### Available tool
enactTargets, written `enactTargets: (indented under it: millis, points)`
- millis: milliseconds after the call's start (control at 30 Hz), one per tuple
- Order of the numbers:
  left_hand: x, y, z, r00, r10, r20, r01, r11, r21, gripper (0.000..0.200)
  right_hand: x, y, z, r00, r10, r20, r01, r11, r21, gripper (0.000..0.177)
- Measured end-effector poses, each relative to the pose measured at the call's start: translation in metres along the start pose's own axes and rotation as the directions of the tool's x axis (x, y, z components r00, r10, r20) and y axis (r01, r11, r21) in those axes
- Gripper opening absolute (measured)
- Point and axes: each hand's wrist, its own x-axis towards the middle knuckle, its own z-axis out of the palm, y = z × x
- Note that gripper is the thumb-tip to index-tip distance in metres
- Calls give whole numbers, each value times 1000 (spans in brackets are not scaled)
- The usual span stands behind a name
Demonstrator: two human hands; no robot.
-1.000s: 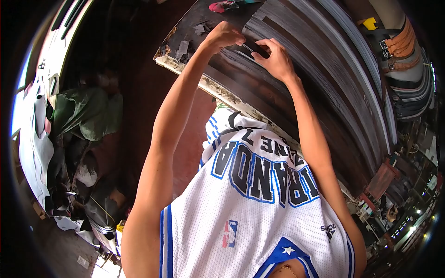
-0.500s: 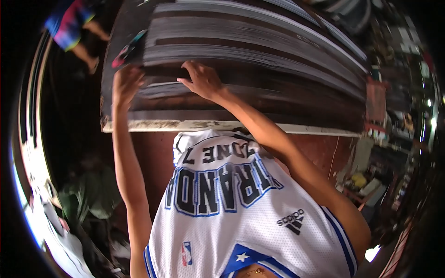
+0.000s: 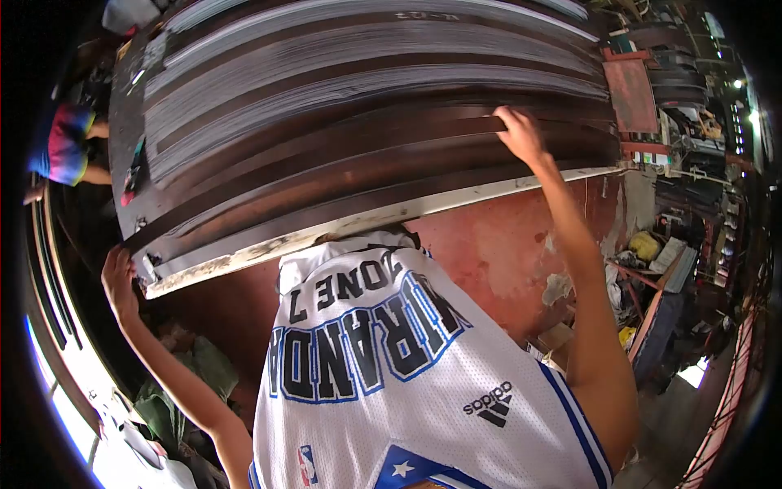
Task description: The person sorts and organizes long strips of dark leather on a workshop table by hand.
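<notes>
A long, thin dark brown strip (image 3: 326, 152) stretches between my two hands, slanting across the near side of the table. My left hand (image 3: 120, 277) is closed on its left end, just past the table's corner. Toward the right, my right hand (image 3: 521, 137) grips the other end, fingers bent over it. Beneath and behind the strip, long dark strips with greyish faces (image 3: 342, 77) lie in rows over the tabletop. A slim teal and red tool (image 3: 133, 171) rests by the table's left edge.
The table's pale front edge (image 3: 350, 220) runs close to my body, above a worn red panel (image 3: 489, 253). At the left stands a person in bright shorts (image 3: 69, 147). Cluttered shelves (image 3: 688, 147) line the right side, with a yellow item (image 3: 643, 246) lower down.
My hands have moved far apart, the left toward the near left corner and the right along to the right. The strip now spans between them. My view has turned too.
</notes>
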Motion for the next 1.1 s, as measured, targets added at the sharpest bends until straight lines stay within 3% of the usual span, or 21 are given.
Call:
enactTargets:
  millis: [133, 300, 367, 567, 700, 767, 900, 967, 1100]
  points:
    - [7, -30, -75, 998, -24, -52, 26, 998, 49, 26, -33, 57, -33, 998, 54, -31, -58, 985, -164, 39]
    - [11, -60, -151, 953, -223, -204, 258, 952, 165, 19, -63, 90, -71, 999, 29, 15, -23, 957, -290, 49]
    - [10, -71, -168, 941, -236, -242, 280, 945, 167, 20, -73, 91, -86, 1000, 4, 28, 5, 950, -312, 51]
    - [-3, -79, -163, 907, -329, -264, 380, 908, 175, 25, -117, 116, -121, 995, -33, 90, 70, 893, -445, 42]
    - [-6, -93, -150, 901, -350, -257, 401, 896, 188, 28, -136, 98, -125, 976, 67, 207, 32, 897, -440, 33]
    - [-15, -91, -130, 904, -354, -241, 405, 890, 209, 29, -142, 102, -113, 975, 44, 218, 66, 880, -471, 44]
    - [-21, -99, -115, 896, -394, -205, 433, 879, 201, 28, -143, 104, -88, 951, 80, 297, 70, 885, -461, 44]
    - [-26, -101, -103, 878, -401, -261, 460, 858, 228, 26, -142, 105, -76, 938, 107, 331, 59, 888, -456, 45]
    - [-28, -112, -90, 878, -391, -277, 436, 892, 123, 21, -143, 102, -62, 929, 148, 340, 28, 885, -464, 44]
